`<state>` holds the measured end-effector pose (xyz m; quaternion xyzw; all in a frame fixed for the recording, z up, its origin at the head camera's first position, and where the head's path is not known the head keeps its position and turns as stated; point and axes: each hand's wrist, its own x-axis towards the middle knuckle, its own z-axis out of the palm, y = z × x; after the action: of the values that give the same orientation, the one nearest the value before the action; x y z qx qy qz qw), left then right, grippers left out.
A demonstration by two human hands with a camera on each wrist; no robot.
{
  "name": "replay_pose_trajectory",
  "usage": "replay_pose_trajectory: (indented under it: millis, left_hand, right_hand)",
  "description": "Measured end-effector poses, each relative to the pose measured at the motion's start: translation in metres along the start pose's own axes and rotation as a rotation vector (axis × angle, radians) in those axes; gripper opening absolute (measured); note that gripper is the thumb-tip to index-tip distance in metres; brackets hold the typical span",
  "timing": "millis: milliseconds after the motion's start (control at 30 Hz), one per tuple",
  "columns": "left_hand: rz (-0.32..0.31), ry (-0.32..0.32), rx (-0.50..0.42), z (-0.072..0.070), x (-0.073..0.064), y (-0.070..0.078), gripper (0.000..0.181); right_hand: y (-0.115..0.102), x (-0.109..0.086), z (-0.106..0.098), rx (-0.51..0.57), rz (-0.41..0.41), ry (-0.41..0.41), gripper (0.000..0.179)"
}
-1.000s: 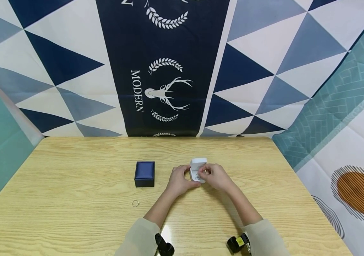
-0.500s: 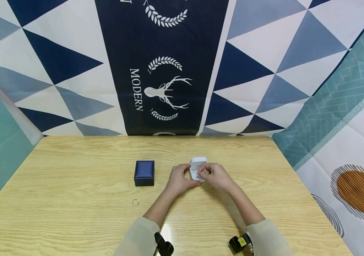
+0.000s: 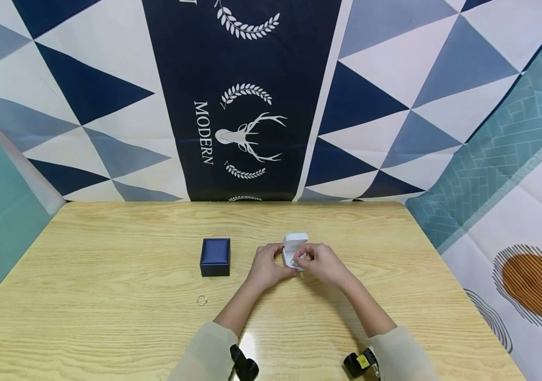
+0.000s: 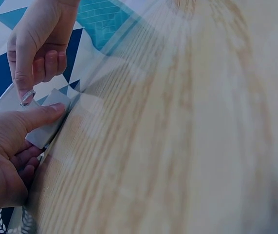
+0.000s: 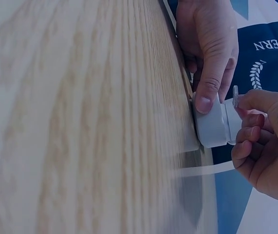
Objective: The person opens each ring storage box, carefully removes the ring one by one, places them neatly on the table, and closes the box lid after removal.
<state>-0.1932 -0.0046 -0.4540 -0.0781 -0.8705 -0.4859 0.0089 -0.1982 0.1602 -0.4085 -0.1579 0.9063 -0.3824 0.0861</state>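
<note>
A small white ring box [image 3: 295, 241] stands on the table with its lid raised. My left hand [image 3: 267, 270] grips it from the left side, thumb along the front, as the right wrist view also shows with the box [image 5: 211, 127]. Over the box's inside, my right hand [image 3: 322, 262] pinches a silvery ring [image 5: 235, 96] between thumb and forefinger. The ring [image 4: 27, 97] sits just above the box in the left wrist view, its band sparkling. Whether its lower edge touches the box's cushion, I cannot tell.
A closed dark blue box [image 3: 216, 257] stands to the left on the wooden table [image 3: 109, 275]. Nearer the front lies a thin second ring [image 3: 201, 300]. Patterned cloth [image 3: 366, 106] hangs behind the table's far edge.
Both hands stay at the white ring box. The right fingers with the ring shift only very slightly; the dark blue box and the second ring stay put.
</note>
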Motion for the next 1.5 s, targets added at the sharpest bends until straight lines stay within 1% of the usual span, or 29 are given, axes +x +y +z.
replay_pose_trajectory:
  millis: [333,633,833,933,1167,1500]
  left_hand:
    - [-0.002,0.003,0.001,0.0,0.0,0.0,0.066]
    - [-0.004,-0.004,0.003,0.0,-0.001,0.0,0.069]
    - [-0.016,-0.01,0.011,0.0,0.0,-0.001,0.071]
    - [-0.027,-0.014,0.008,0.0,0.0,-0.001,0.071]
    - [-0.01,0.0,0.022,0.001,0.001,0.0,0.067]
    - [-0.01,-0.003,0.019,0.0,0.001,-0.001,0.064]
  right_hand:
    - [-0.003,-0.003,0.0,-0.028,-0.047,-0.003,0.007]
    - [-0.006,-0.005,0.001,-0.04,-0.051,-0.025,0.006]
    - [-0.009,-0.008,0.002,-0.049,-0.049,-0.046,0.007]
    - [-0.01,-0.009,0.002,-0.053,-0.062,-0.05,0.007]
    - [-0.01,-0.011,0.002,-0.059,-0.096,-0.059,0.008]
    - [-0.013,-0.011,0.004,-0.058,-0.119,-0.069,0.008]
